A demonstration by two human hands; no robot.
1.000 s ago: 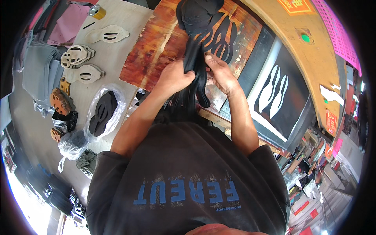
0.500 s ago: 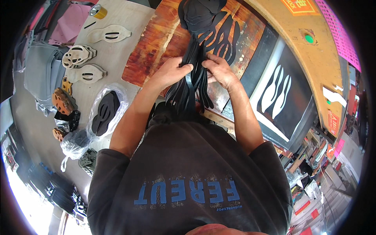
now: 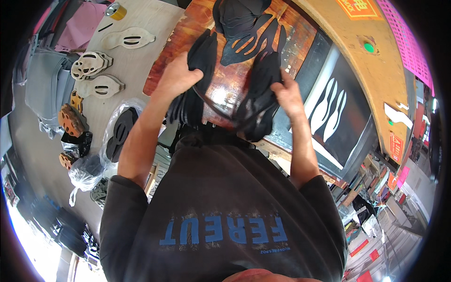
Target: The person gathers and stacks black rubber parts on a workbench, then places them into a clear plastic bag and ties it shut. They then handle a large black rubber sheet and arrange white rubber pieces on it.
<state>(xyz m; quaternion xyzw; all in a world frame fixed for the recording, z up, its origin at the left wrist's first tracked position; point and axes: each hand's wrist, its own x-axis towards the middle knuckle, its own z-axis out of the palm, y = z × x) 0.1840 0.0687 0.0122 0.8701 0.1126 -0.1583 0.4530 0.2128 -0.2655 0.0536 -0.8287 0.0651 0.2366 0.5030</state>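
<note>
Both my hands are raised over a glossy reddish-brown board (image 3: 162, 58), each closed on a stack of thin black sole-shaped pieces. My left hand (image 3: 179, 79) grips the left stack (image 3: 205, 51), its thumb pressed on the near face. My right hand (image 3: 290, 96) clasps the right stack (image 3: 263, 77) at its outer side; this stack is slightly blurred. A dark strip-like piece (image 3: 213, 107) sags across the gap between the stacks. Beyond them, a pile of slotted black pieces (image 3: 239, 23) lies fanned out on the board.
Right of the board, a black sheet (image 3: 350, 136) has sole-shaped cut-outs, beside a yellow machine (image 3: 350, 35) with a green button (image 3: 369, 47). On the left table lie cream sole-shaped templates (image 3: 131, 35), a gold can (image 3: 116, 11), orange-brown forms (image 3: 70, 121) and a clear bag (image 3: 110, 129) holding dark soles.
My hands have moved apart, left and right. The black pieces, gathered in one bundle between them before, are now in two separate stacks, one per hand.
</note>
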